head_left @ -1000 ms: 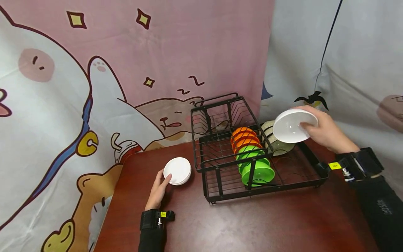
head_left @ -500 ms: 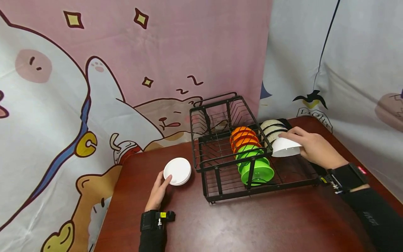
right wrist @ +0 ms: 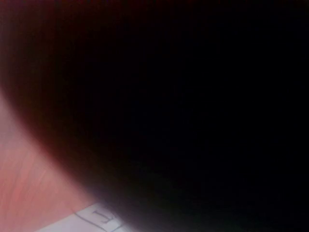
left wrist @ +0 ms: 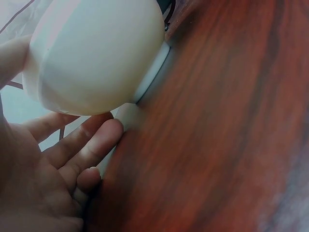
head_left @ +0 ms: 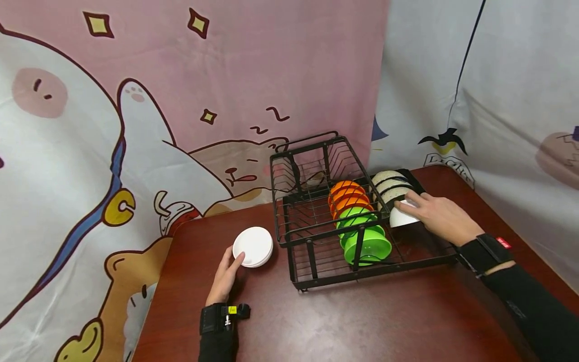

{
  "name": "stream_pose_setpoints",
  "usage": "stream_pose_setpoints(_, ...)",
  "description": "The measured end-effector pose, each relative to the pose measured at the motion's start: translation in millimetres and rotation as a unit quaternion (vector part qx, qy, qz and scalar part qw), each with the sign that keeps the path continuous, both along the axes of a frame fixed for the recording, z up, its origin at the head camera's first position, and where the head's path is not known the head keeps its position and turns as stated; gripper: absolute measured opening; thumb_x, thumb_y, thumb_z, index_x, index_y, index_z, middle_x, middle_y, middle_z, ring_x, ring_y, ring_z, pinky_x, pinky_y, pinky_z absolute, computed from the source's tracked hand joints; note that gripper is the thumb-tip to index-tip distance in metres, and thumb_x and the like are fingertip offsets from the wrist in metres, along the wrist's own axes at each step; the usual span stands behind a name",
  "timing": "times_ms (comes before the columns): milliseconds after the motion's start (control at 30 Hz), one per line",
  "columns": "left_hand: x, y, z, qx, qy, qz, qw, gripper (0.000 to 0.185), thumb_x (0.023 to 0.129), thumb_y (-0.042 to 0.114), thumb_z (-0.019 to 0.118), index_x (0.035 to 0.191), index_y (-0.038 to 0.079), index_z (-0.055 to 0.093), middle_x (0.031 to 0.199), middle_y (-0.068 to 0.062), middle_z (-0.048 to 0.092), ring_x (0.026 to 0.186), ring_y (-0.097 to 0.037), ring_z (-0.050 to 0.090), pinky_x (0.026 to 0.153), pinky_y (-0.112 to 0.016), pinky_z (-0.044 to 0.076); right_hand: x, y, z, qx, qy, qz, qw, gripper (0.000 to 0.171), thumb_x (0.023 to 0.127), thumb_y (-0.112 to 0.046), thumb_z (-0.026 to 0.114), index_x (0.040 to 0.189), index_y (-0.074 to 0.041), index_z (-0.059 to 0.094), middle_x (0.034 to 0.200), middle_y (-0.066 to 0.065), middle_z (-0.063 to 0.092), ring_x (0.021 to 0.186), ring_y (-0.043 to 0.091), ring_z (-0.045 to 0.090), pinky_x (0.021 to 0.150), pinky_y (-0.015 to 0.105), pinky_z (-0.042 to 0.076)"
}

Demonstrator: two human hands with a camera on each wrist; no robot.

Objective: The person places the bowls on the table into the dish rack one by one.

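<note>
In the head view my left hand (head_left: pixel 224 275) holds the small stack of white bowls (head_left: pixel 253 247), thumb over the rim. The left wrist view shows the bowl stack (left wrist: pixel 96 53) resting on the wooden table, fingers against its side. At the rack's right side my right hand (head_left: pixel 441 217) grips another white bowl (head_left: pixel 401 216), tilted with its opening downward. This bowl is just in front of the cream bowls (head_left: pixel 390 186) with dark rims, and the hand partly covers it. The right wrist view is mostly black and hides that hand's work.
A black two-tier dish rack (head_left: pixel 316 282) stands mid-table. Its lower level carries orange bowls (head_left: pixel 347 196) and green bowls (head_left: pixel 368 246) in a row, partly behind the upper tier's wires. A printed curtain (head_left: pixel 271 65) hangs behind the brown table (head_left: pixel 339 322).
My right hand has lowered the white bowl into the rack's right side and turned its opening downward, near the cream bowls. The left hand has stayed at its stack.
</note>
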State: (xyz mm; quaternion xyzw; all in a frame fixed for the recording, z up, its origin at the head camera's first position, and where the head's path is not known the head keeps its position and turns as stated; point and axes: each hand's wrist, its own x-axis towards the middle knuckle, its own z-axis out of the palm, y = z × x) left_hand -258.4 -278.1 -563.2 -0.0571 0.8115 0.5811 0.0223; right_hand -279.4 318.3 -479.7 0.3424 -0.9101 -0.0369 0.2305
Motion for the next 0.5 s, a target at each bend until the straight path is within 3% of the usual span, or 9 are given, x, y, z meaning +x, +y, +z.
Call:
stream_pose_setpoints(200, -0.3, -2.6, 0.0, -0.001, -0.002, -0.005, 1.0000, 0.057, 0.103, 0.046, 0.063, 0.150, 0.016, 0.048, 0.158, -0.009, 0.046, 0.151, -0.025, 0.031, 0.126, -0.055, 0.013, -3.0, -0.7, -9.6, -0.002, -0.030, -0.015, 0.999, 0.086, 0.065, 0.022, 0.084, 0.138, -0.019, 0.064, 0.118, 0.011, 0.057, 0.075, 0.021, 0.057, 0.055, 0.035, 0.051)
stream_pose_setpoints(400, -0.3, -2.3, -0.9, -0.001, 0.003, -0.009, 0.9999, 0.058, 0.105, 0.042, 0.062, 0.153, 0.014, 0.045, 0.160, -0.010, 0.044, 0.151, -0.026, 0.032, 0.124, -0.055, 0.016, -2.8, 0.1, -10.7, -0.058, -0.052, -0.022, 0.997, 0.080, 0.068, 0.022, 0.077, 0.137, -0.018, 0.065, 0.111, 0.004, 0.060, 0.062, 0.008, 0.043, 0.052, 0.024, 0.034)
stream_pose_setpoints(500, -0.6, -2.3, -0.8, -0.004, 0.003, -0.005, 1.0000, 0.058, 0.104, 0.043, 0.062, 0.153, 0.015, 0.046, 0.160, -0.010, 0.045, 0.150, -0.026, 0.032, 0.124, -0.055, 0.016, -1.9, 2.5, -6.9, -0.081, -0.045, -0.026, 0.995, 0.069, 0.072, 0.014, 0.078, 0.134, -0.016, 0.068, 0.109, 0.003, 0.065, 0.059, 0.007, 0.041, 0.051, 0.024, 0.032)
